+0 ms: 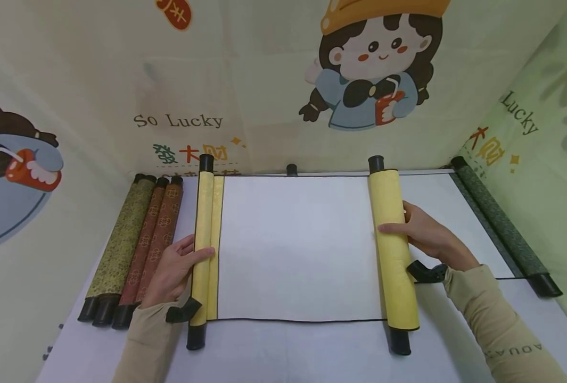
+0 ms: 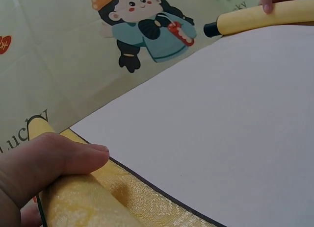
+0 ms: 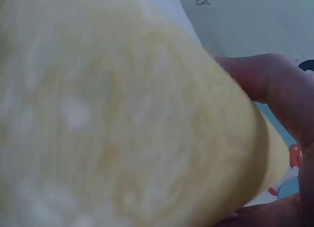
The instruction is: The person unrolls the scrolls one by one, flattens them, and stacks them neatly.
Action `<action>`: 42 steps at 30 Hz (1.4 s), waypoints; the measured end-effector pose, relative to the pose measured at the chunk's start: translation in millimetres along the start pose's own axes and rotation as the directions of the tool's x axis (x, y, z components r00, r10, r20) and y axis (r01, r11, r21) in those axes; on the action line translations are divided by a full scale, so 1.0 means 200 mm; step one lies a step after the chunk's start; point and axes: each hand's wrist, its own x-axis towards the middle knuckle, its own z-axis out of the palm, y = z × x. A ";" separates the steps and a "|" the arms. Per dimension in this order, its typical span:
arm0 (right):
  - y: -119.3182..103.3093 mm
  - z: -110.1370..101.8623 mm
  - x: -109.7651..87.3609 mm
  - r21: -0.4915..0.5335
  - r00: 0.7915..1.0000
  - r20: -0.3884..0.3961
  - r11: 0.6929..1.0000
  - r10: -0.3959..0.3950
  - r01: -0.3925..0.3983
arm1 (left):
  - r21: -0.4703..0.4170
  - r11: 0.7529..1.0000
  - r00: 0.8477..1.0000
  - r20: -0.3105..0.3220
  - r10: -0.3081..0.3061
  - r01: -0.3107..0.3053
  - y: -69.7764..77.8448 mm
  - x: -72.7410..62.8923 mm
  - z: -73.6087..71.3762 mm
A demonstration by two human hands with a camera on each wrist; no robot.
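A yellow hanging scroll with black rod ends lies partly unrolled, its blank white paper (image 1: pixel 302 244) stretched between two rolls. My left hand (image 1: pixel 173 268) grips the thin left roll (image 1: pixel 202 213), thumb across its front and fingers behind. In the left wrist view, the thumb (image 2: pixel 81 158) presses on the patterned yellow cloth (image 2: pixel 142 192) edged in black. My right hand (image 1: pixel 429 234) holds the thicker right roll (image 1: pixel 393 276), thumb over its top and fingers at its far side. That roll (image 3: pixel 122 119) fills most of the right wrist view, with the thumb and fingers around its edge.
Left of the scroll lie rolled scrolls, an olive patterned one (image 1: pixel 120 244) and reddish-brown ones (image 1: pixel 161 229). A dark green scroll (image 1: pixel 503 223) lies along the right side, with white paper reaching under the yellow one. A printed cloth (image 1: pixel 264 80) hangs behind the white table (image 1: pixel 264 356).
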 end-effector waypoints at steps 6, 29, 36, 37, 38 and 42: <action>0.00 -0.03 -0.02 -0.044 1.000 -0.004 0.999 0.007 -0.007 | -0.007 1.000 1.000 -0.005 -0.010 0.010 -0.02 -0.01 -0.03; 0.03 0.02 0.02 -0.007 0.999 -0.041 1.000 0.011 -0.011 | -0.027 1.000 1.000 0.001 -0.009 0.009 -0.05 -0.02 -0.04; 0.02 0.05 0.02 -0.122 0.990 -0.144 0.992 0.009 -0.026 | -0.022 1.000 1.000 -0.013 -0.008 0.008 -0.02 -0.05 -0.03; 0.01 0.05 0.01 -0.144 0.987 -0.159 0.989 0.009 -0.033 | -0.021 1.000 1.000 -0.015 -0.008 0.008 -0.01 -0.05 -0.02; 0.01 0.05 0.01 -0.158 0.985 -0.171 0.987 0.012 -0.039 | -0.020 1.000 1.000 -0.018 -0.008 0.007 -0.01 -0.05 -0.02; 0.00 0.04 -0.02 -0.224 0.981 -0.195 0.973 0.012 -0.057 | -0.008 1.000 1.000 -0.027 0.000 0.000 0.00 -0.06 -0.01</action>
